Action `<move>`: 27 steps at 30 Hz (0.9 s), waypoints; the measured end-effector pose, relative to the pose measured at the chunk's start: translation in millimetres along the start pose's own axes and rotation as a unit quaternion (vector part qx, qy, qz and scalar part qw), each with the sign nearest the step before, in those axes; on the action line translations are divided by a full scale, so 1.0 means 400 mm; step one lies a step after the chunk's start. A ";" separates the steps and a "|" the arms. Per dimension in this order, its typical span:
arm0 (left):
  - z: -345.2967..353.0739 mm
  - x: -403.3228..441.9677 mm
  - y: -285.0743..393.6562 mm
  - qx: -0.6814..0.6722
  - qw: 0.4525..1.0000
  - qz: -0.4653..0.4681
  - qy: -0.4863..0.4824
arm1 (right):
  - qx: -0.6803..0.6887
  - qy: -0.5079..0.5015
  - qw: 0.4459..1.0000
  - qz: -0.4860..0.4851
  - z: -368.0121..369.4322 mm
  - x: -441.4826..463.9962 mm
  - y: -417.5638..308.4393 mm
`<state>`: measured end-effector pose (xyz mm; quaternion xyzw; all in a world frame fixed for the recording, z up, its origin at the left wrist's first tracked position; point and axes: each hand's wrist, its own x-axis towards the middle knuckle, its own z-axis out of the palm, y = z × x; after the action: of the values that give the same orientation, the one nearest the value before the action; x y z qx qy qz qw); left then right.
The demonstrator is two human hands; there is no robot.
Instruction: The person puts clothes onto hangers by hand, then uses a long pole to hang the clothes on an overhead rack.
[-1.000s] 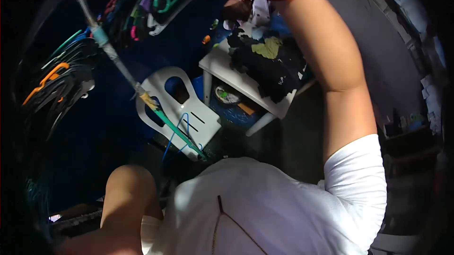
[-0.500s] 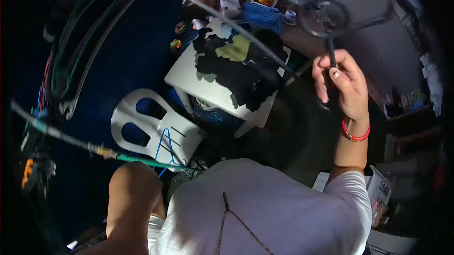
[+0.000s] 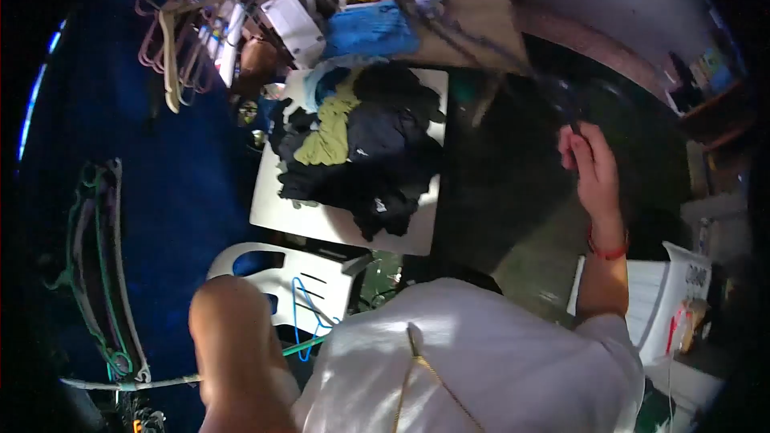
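Note:
My right hand [image 3: 592,166] is at the right, fingers closed round the thin dark stem of a blurred hanger [image 3: 557,96] that extends up and left from it. It is held over the dark floor, right of a white table [image 3: 269,207]. Black clothes [image 3: 389,132] and a yellow-green cloth [image 3: 329,132] lie heaped on that table. My left hand is out of view; only a bent bare limb [image 3: 233,321] shows at the lower left. Near it, a blue hanger [image 3: 297,317] lies over the white chair [image 3: 321,272].
Several hangers [image 3: 170,56] hang at the upper left. Green and grey hangers [image 3: 100,264] hang at the left, by a pole [image 3: 172,382]. Behind the table are a blue basket [image 3: 369,29] and a cup [image 3: 427,1]. A white chair [image 3: 634,288] with items stands at the lower right.
The view has shifted, and the table now appears more upright and central. My right hand, out of frame at first, came into view with the hanger and is now slightly lower, its hanger more blurred.

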<state>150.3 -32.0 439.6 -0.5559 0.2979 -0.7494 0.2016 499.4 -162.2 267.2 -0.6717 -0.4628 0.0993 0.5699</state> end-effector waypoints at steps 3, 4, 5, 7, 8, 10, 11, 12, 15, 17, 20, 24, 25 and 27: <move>0.083 -0.303 -0.014 -0.024 0.948 -0.280 -0.149 | -0.040 0.013 0.993 0.111 -0.050 -0.034 0.091; 0.101 -0.444 -0.020 -0.019 0.907 -0.361 -0.216 | -0.046 0.013 0.988 0.148 -0.065 -0.048 0.117; 0.111 -0.604 -0.028 -0.004 0.856 -0.427 -0.291 | 0.003 0.035 0.985 0.168 -0.071 -0.060 0.140; 0.074 -0.946 -0.028 0.022 0.738 -0.530 -0.417 | 0.044 0.047 0.980 0.187 -0.081 -0.074 0.159; 0.045 -1.126 -0.028 0.035 0.665 -0.574 -0.476 | 0.037 0.039 0.981 0.187 -0.086 -0.081 0.160; -0.023 -1.366 0.013 0.149 0.520 -0.556 -0.631 | 0.019 0.020 0.982 0.188 -0.089 -0.089 0.163; -0.040 -1.458 0.038 0.142 0.445 -0.613 -0.637 | 0.007 0.010 0.982 0.189 -0.085 -0.093 0.161; -0.023 -1.434 0.054 0.124 0.368 -0.681 -0.621 | -0.007 -0.001 0.981 0.192 -0.082 -0.092 0.158; 0.070 -1.394 0.094 0.161 0.394 -0.620 -0.659 | -0.031 -0.046 0.985 0.161 -0.058 -0.077 0.154; 0.111 -1.392 0.091 0.168 0.397 -0.600 -0.674 | 0.024 -0.032 0.986 0.163 -0.028 -0.062 0.151; 0.154 -1.426 0.033 0.112 0.368 -0.620 -0.684 | 0.088 -0.018 0.985 0.150 0.012 -0.041 0.166; 0.153 -1.361 -0.102 -0.028 0.444 -0.747 -0.494 | 0.210 -0.031 0.968 0.135 0.033 0.001 0.191; 0.147 -1.338 -0.127 -0.053 0.466 -0.778 -0.418 | 0.202 -0.050 0.969 0.132 0.047 0.018 0.196; 0.131 -1.228 -0.202 -0.040 0.575 -0.727 -0.373 | 0.188 -0.087 0.971 0.120 0.094 0.074 0.201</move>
<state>350.2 327.4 154.2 -0.8240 -0.2778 -0.3579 -0.3401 531.7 -108.8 197.7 -0.5924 -0.3994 0.3103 0.6271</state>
